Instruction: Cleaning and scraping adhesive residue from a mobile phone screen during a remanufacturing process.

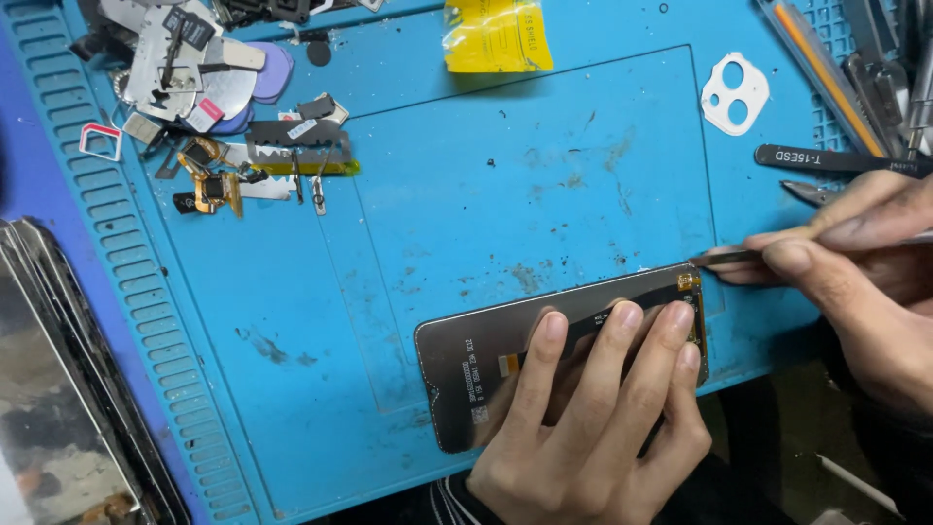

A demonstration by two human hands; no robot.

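Observation:
A dark phone screen panel [466,360] lies face down near the front edge of a blue work mat [466,175]. My left hand [603,408] presses flat on the panel, fingers spread over its right half. A black flex cable with a small gold connector [688,282] runs along the panel's upper right corner. My right hand [865,282] grips metal tweezers [724,257]. Their tips touch the panel at that corner, just beside the connector.
Loose phone parts, metal shields and flex cables [209,97] are piled at the mat's back left. A yellow packet [496,37] lies at the back, a white camera frame [734,92] at the back right, black tweezers [836,160] and tools beyond. Stacked panels [58,389] lean at the left.

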